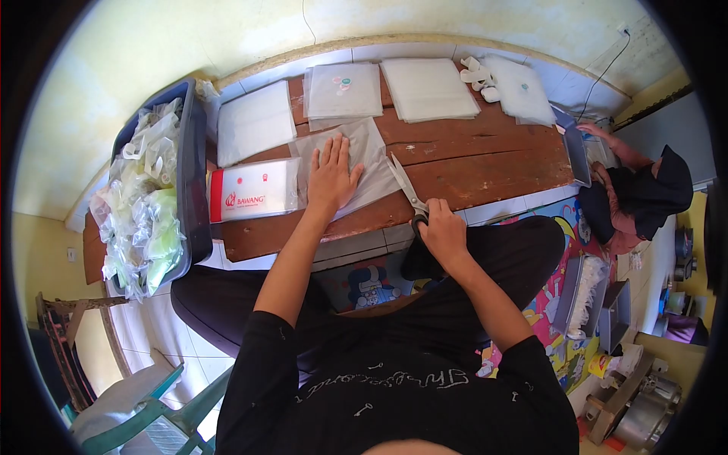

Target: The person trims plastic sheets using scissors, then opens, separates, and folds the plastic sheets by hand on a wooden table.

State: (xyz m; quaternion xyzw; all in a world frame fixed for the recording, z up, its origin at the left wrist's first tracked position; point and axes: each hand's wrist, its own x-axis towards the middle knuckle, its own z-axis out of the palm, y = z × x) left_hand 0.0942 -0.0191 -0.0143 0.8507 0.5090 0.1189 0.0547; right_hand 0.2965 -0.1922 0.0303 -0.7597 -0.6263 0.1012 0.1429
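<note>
My left hand lies flat with its fingers stretched out, pressing on a clear plastic bag on the low wooden table. In my right hand is a pair of scissors, gripped by the dark handles. Their blades point away from me, close to the right edge of the bag; whether they are fully closed I cannot tell. Left of my left hand sits a pack of plastic bags with a red band marked BAWANG.
Stacks of clear plastic bags line the table's back edge. A dark bin full of crumpled plastic stands at the left. Rolled white material lies at the back. A co-worker sits at the right beside a grey tray.
</note>
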